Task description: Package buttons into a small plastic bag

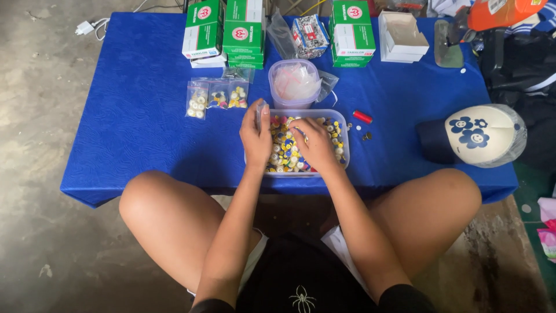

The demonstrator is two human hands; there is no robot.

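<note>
Beads fill the clear tub (343,124) where my right hand (315,145) digs with curled fingers, while my left hand (255,136) pinches a small bag (260,108) upright for filling.

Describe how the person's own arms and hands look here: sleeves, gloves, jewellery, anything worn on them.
Both arms are bare from the elbows down: no sleeves reach the forearms. The left hand and right hand wear no gloves, and no rings, bracelets or watch are visible on fingers or wrists. Any nail detail is too small to tell.
</note>
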